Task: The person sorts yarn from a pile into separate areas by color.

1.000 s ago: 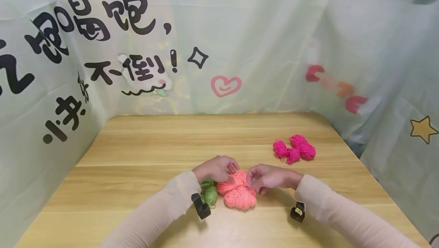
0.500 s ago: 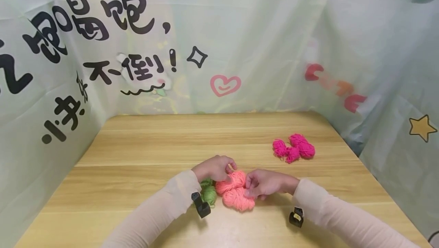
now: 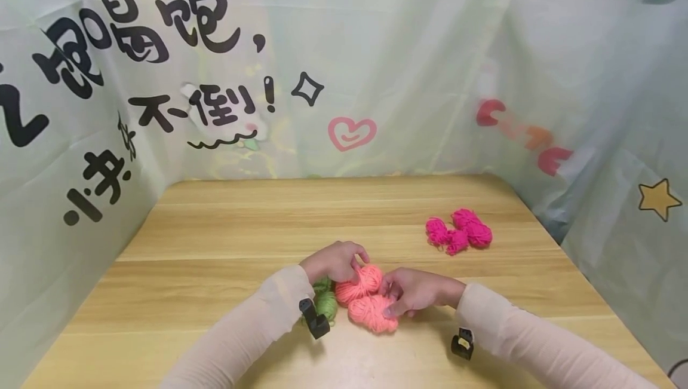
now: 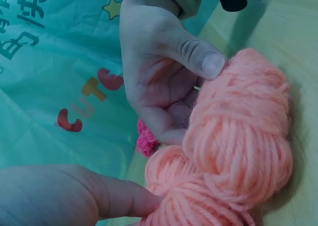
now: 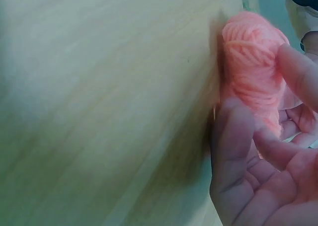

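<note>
Two coral yarn balls lie against each other on the table, a far one [image 3: 361, 282] and a near one [image 3: 371, 312]. My left hand [image 3: 334, 262] holds the far ball from above and behind; its thumb presses into the strands in the left wrist view. Coming in from the right, my right hand [image 3: 421, 290] grips the near ball's right end, thumb [image 4: 208, 62] on top and fingers curled at its side. Green yarn balls [image 3: 325, 305] sit just left of the coral pair, partly hidden by my left wrist.
Magenta yarn bundles [image 3: 458, 232] lie farther back on the right of the wooden table [image 3: 242, 221]. A printed cloth [image 3: 419, 78] encloses the table at the back and sides. Each wrist carries a black camera mount [image 3: 314, 319].
My right hand has moved slightly left and nearer, from beside the coral balls onto the near one. My left hand stays at the far ball, its fingers lower on it.
</note>
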A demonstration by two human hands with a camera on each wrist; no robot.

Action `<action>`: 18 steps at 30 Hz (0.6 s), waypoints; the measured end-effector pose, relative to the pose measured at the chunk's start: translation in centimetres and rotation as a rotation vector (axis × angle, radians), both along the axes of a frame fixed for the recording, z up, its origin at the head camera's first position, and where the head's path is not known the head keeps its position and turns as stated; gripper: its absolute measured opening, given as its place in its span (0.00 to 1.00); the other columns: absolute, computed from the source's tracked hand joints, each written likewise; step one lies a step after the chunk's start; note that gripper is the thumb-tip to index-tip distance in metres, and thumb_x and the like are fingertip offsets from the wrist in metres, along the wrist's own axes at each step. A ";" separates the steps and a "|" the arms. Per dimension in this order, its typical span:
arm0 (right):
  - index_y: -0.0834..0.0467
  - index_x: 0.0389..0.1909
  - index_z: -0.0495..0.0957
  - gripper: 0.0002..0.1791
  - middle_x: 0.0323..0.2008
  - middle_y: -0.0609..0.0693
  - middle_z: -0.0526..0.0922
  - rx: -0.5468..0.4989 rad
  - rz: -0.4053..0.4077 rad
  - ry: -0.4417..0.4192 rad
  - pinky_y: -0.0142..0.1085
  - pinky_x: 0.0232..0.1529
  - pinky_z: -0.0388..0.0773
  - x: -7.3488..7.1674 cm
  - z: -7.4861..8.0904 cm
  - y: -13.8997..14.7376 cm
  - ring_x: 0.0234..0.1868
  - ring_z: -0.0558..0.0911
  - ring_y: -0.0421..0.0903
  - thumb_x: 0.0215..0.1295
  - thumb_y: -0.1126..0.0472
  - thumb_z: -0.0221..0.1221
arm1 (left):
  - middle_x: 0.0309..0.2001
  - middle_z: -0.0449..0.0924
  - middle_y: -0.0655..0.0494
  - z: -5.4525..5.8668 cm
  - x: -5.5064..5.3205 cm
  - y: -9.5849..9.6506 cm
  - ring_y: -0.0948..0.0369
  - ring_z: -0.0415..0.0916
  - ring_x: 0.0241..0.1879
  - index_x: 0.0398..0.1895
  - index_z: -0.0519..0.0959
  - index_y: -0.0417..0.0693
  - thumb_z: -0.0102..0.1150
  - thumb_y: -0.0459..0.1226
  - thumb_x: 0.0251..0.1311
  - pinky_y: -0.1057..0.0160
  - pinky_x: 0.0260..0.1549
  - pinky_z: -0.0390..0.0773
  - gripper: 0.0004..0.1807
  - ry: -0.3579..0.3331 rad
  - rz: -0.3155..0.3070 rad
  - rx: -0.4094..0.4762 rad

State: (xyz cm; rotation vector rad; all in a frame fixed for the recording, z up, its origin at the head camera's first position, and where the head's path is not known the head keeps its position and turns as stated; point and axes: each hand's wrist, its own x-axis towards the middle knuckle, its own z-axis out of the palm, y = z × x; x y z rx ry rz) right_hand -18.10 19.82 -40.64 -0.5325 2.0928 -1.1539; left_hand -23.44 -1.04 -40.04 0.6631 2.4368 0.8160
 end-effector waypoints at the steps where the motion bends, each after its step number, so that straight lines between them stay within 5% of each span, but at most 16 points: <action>1: 0.63 0.39 0.76 0.12 0.21 0.49 0.76 0.003 0.007 0.003 0.29 0.19 0.70 0.0 0.0 0.0 0.17 0.70 0.40 0.55 0.69 0.67 | 0.32 0.77 0.58 0.0 0.0 0.0 0.62 0.75 0.33 0.48 0.78 0.47 0.66 0.25 0.50 0.66 0.29 0.77 0.20 0.000 0.003 0.004; 11: 0.63 0.34 0.74 0.11 0.25 0.50 0.78 0.012 0.012 -0.006 0.30 0.21 0.72 0.0 0.1 -0.2 0.20 0.72 0.42 0.53 0.71 0.67 | 0.32 0.77 0.56 0.2 -0.4 -0.2 0.60 0.75 0.32 0.48 0.77 0.47 0.66 0.25 0.49 0.64 0.30 0.77 0.22 -0.005 0.039 0.068; 18: 0.63 0.42 0.75 0.15 0.24 0.49 0.77 0.005 0.034 -0.043 0.30 0.20 0.69 -0.1 0.3 -0.3 0.19 0.70 0.41 0.54 0.73 0.64 | 0.34 0.77 0.55 0.4 -0.8 -0.1 0.59 0.75 0.34 0.49 0.77 0.46 0.65 0.26 0.51 0.63 0.30 0.77 0.20 0.003 0.052 0.104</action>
